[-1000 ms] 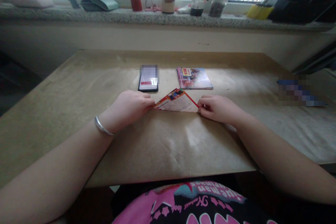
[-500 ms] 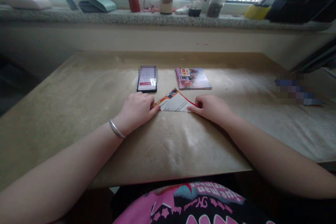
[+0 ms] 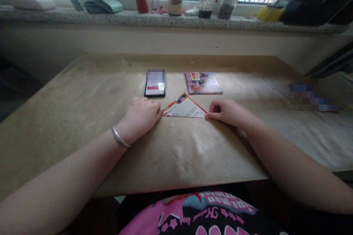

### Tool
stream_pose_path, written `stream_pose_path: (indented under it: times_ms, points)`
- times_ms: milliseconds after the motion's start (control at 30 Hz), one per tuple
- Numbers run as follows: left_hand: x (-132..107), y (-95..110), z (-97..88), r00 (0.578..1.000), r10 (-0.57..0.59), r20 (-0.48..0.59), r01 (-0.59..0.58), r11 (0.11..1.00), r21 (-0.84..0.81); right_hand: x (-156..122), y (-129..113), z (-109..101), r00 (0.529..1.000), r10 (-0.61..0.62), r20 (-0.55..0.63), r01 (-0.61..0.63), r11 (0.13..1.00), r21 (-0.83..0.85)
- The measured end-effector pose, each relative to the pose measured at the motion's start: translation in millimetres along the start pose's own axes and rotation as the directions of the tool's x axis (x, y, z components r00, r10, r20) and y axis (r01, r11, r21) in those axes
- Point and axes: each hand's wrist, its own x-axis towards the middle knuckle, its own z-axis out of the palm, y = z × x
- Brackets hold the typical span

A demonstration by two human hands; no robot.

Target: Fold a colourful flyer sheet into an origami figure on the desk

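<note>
A printed paper folded into a triangle (image 3: 183,109) lies flat on the brown table (image 3: 82,95), its point toward the window. My left hand (image 3: 140,117), with a silver bracelet on the wrist, presses its curled fingers on the triangle's left corner. At the right corner my right hand (image 3: 227,112) pinches the paper's tip with fingers curled.
A black phone (image 3: 154,87) lies just beyond my left hand, and a stack of coloured leaflets (image 3: 203,82) beyond the triangle. A blurred object (image 3: 314,97) rests at the right. The stone windowsill (image 3: 165,18) behind carries bottles, jars and a case.
The paper has been pressed flatter against the table. My right hand slid outward to the right tip of the fold, and my left hand shifted slightly on the left corner.
</note>
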Motion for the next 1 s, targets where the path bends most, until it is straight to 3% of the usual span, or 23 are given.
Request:
stream_pose_path:
  times_ms: [167, 367, 533, 633, 833, 1000]
  points:
    - [2.0, -8.9, 5.6, 1.000, 0.018, 0.002, -0.018, 0.997, -0.077, 1.0, 8.0, 3.8, 0.997, -0.074, 0.019, 0.071, 0.990, 0.125]
    - [5.0, -14.2, 10.9, 0.993, 0.059, -0.102, -0.095, 0.916, -0.391, 0.1, 9.5, 6.1, 0.982, -0.172, -0.081, 0.183, 0.971, 0.156]
    - [4.1, -14.1, 8.8, 0.949, 0.187, -0.253, -0.264, 0.911, -0.316, -6.6, -0.5, 0.9, 0.964, -0.250, -0.092, 0.260, 0.957, 0.125]
    - [2.8, -13.5, 7.0, 0.939, 0.174, -0.297, -0.251, 0.936, -0.245, -9.6, -4.3, -1.4, 0.958, -0.278, -0.070, 0.283, 0.955, 0.087]
    - [2.9, -14.2, 9.7, 0.949, 0.154, -0.274, -0.217, 0.952, -0.214, -9.6, -5.4, -1.3, 0.948, -0.319, 0.014, 0.314, 0.940, 0.136]
    - [0.1, -9.3, 7.6, 0.951, 0.249, -0.182, -0.290, 0.923, -0.255, -8.3, -7.4, 2.4, 0.934, -0.357, 0.007, 0.346, 0.908, 0.236]
